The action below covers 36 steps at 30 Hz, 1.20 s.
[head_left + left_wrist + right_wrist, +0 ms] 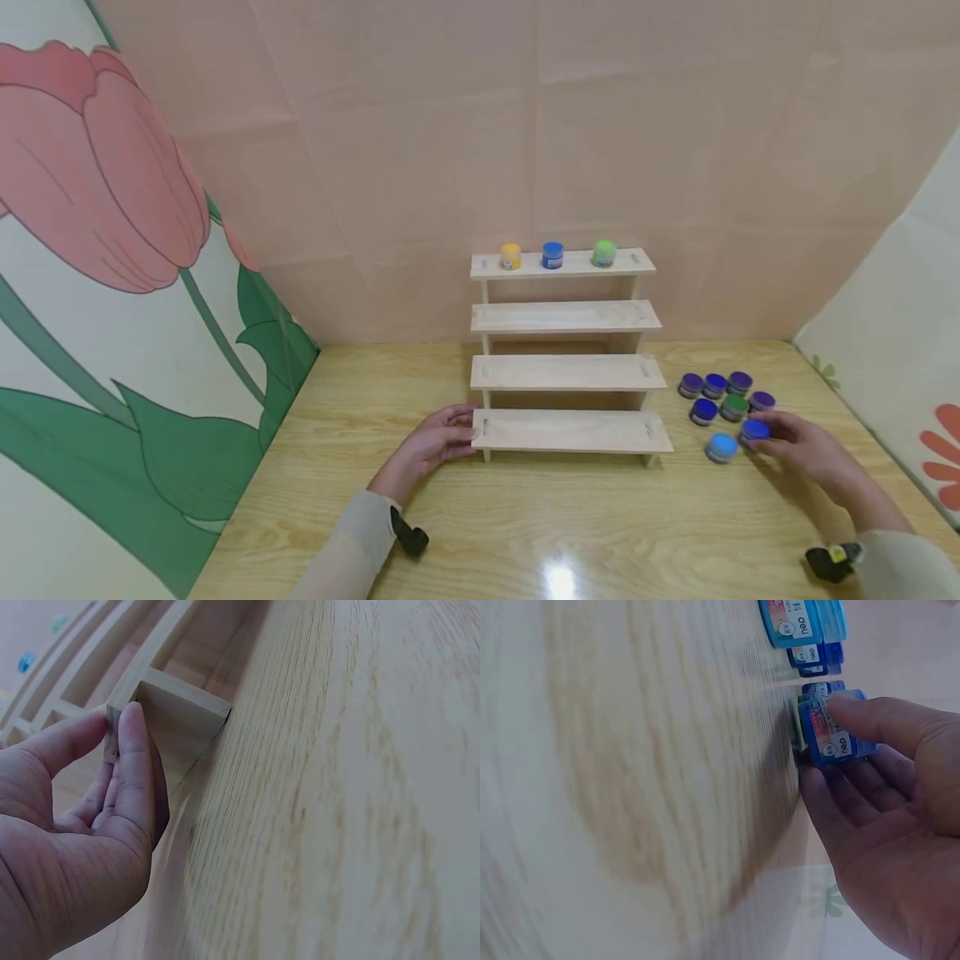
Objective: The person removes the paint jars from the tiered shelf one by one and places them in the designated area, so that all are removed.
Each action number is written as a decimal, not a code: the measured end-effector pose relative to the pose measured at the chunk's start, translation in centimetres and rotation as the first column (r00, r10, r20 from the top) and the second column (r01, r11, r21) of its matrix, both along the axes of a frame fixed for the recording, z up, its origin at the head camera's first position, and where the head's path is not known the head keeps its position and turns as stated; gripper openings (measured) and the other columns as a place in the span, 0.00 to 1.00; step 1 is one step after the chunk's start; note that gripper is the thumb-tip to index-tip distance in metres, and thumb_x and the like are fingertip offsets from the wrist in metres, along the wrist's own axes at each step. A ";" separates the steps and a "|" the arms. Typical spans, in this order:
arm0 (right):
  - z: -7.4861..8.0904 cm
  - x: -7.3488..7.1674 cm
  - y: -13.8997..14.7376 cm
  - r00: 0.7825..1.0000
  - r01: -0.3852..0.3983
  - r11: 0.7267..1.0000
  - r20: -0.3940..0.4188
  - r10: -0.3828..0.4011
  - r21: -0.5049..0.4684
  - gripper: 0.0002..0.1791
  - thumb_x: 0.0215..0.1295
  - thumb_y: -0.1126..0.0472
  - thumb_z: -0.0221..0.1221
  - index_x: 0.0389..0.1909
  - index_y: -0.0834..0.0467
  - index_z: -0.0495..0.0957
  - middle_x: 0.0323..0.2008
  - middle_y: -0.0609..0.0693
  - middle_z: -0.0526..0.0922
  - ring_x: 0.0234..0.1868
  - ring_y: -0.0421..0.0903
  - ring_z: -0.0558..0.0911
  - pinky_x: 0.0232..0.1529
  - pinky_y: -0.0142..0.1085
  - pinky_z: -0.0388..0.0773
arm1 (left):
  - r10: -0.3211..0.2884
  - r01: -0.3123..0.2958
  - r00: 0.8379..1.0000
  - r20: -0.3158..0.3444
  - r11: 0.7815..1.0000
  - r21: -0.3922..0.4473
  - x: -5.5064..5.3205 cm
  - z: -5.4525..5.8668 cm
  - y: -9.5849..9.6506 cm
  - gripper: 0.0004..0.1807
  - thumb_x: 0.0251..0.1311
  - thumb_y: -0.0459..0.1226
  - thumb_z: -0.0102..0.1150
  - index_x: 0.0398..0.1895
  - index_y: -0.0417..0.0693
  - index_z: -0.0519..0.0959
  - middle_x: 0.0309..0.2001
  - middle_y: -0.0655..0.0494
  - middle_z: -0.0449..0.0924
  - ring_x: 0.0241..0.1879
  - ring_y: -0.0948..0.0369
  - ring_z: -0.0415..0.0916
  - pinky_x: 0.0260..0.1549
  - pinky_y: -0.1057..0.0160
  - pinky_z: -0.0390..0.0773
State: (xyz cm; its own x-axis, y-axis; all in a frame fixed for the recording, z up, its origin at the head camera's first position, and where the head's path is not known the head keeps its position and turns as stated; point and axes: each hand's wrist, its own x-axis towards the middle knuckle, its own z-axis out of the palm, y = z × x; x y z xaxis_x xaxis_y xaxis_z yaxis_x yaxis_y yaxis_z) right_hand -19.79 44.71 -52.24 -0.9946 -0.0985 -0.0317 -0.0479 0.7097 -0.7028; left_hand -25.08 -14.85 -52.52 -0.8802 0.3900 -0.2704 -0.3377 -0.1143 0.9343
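A four-tier wooden display rack, its lowest board (570,432) nearest me, stands on the table. At that board's left end my left hand (435,437) pinches the corner between thumb and fingers, also seen in the left wrist view, where the hand (90,802) overlaps the board's edge. My right hand (813,454) holds a small blue paint jar (753,430) between thumb and fingertips; in the right wrist view the jar's printed label (829,735) faces the camera. Next to it sits a light blue jar (722,448). Behind are a green-lidded jar (734,407) and several dark blue and purple jars (715,385).
On the rack's top board stand a yellow jar (511,257), a blue jar (552,256) and a green jar (603,254). A pinkish cloth backdrop (405,167) rises behind the table (360,392). Flower-printed panels (112,183) flank both sides.
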 end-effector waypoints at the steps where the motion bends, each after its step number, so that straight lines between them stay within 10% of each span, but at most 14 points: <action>1: 0.0 0.0 0.0 1.000 0.003 1.000 0.000 -0.003 0.000 0.30 0.70 0.54 0.63 0.62 0.71 0.71 0.58 0.74 0.76 0.42 0.18 0.70 0.39 0.24 0.78 | -0.002 0.002 1.000 -0.002 1.000 0.001 0.0 0.0 0.0 0.34 0.66 0.26 0.60 0.74 0.35 0.62 0.62 0.42 0.72 0.42 0.58 0.81 0.41 0.63 0.86; 7: 0.1 0.0 0.2 1.000 0.008 1.000 0.028 -0.009 0.010 0.33 0.70 0.53 0.64 0.65 0.72 0.68 0.62 0.78 0.70 0.44 0.18 0.68 0.40 0.22 0.75 | -0.002 0.002 1.000 -0.007 1.000 0.001 -0.1 -0.1 0.0 0.34 0.65 0.26 0.60 0.74 0.35 0.62 0.62 0.42 0.73 0.42 0.58 0.81 0.41 0.63 0.86; 12: 0.6 -0.2 0.2 0.999 0.001 0.999 0.044 -0.003 0.050 0.35 0.72 0.51 0.62 0.67 0.72 0.66 0.64 0.78 0.68 0.54 0.48 0.79 0.40 0.21 0.74 | 0.004 -0.004 1.000 0.003 1.000 0.003 -0.1 0.0 0.0 0.34 0.66 0.26 0.60 0.74 0.36 0.62 0.61 0.43 0.73 0.43 0.58 0.81 0.40 0.64 0.86; 18: 1.8 -0.4 -0.5 0.998 -0.024 0.999 -0.053 0.026 0.049 0.32 0.72 0.54 0.62 0.66 0.73 0.67 0.62 0.77 0.71 0.46 0.19 0.70 0.39 0.18 0.73 | 0.009 -0.009 1.000 0.005 1.000 -0.001 0.0 0.0 0.0 0.33 0.65 0.26 0.60 0.74 0.36 0.63 0.61 0.43 0.73 0.43 0.58 0.81 0.40 0.63 0.86; 21: 3.5 -0.7 -1.1 0.992 -0.035 0.998 -0.121 0.042 0.060 0.30 0.73 0.56 0.61 0.65 0.73 0.68 0.59 0.75 0.74 0.45 0.19 0.71 0.37 0.18 0.73 | 0.009 -0.009 1.000 0.001 1.000 -0.002 0.0 0.0 0.0 0.33 0.65 0.26 0.60 0.74 0.36 0.63 0.61 0.43 0.73 0.43 0.57 0.81 0.40 0.63 0.86; 28: 8.4 -2.5 -3.2 0.976 -0.036 0.997 -0.215 0.048 0.062 0.29 0.74 0.54 0.60 0.66 0.68 0.69 0.51 0.37 0.77 0.44 0.19 0.73 0.36 0.18 0.74 | 0.011 -0.011 1.000 0.002 1.000 -0.003 0.0 0.0 0.0 0.33 0.65 0.26 0.61 0.73 0.37 0.65 0.60 0.43 0.74 0.42 0.57 0.82 0.40 0.62 0.86; 36: 13.3 -4.9 -6.5 0.980 -0.042 0.997 -0.192 0.055 0.071 0.31 0.77 0.50 0.55 0.70 0.67 0.65 0.63 0.71 0.73 0.48 0.26 0.76 0.39 0.15 0.69 | 0.005 -0.005 1.000 0.000 1.000 -0.007 0.0 -0.1 0.0 0.33 0.66 0.27 0.61 0.73 0.37 0.65 0.61 0.43 0.73 0.43 0.57 0.82 0.42 0.62 0.86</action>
State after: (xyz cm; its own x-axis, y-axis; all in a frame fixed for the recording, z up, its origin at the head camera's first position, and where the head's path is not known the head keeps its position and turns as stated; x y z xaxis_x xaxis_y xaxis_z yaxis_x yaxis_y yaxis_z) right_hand -24.70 38.23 -38.97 -0.9766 -0.1512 0.1531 -0.2143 0.7479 -0.6283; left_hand -25.07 -14.86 -52.62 -0.8822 0.3838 -0.2726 -0.3368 -0.1098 0.9352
